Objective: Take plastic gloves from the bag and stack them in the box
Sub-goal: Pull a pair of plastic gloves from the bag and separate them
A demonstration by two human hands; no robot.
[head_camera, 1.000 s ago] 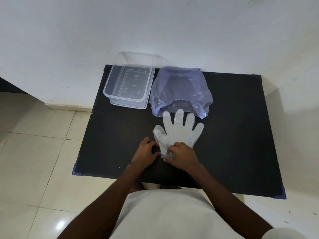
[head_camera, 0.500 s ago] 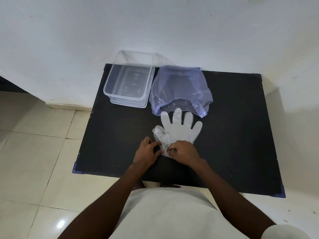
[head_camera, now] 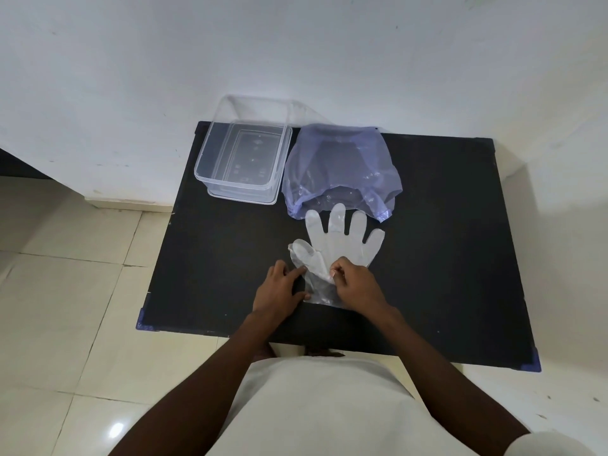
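We have a clear plastic glove [head_camera: 342, 248] spread flat on the black table [head_camera: 444, 258], its fingertips pointing far and just reaching the mouth of the bluish bag [head_camera: 339, 169]. Our right hand [head_camera: 357, 286] pinches the film near the cuff between thumb and fingertips; our left hand [head_camera: 279, 287] lies mostly open, its fingers pressing the cuff's left edge down, not gripping it.

What could go wrong, we think: the film is thin and clingy, so two gloves may be stuck together here and lift as one, or the thumb, which looks folded over at the left, could stay creased and spoil a flat stack. A quick lift could also drag the light bag along.

The clear box [head_camera: 243, 162], far left beside the bag, looks empty. We cannot tell what the bag holds
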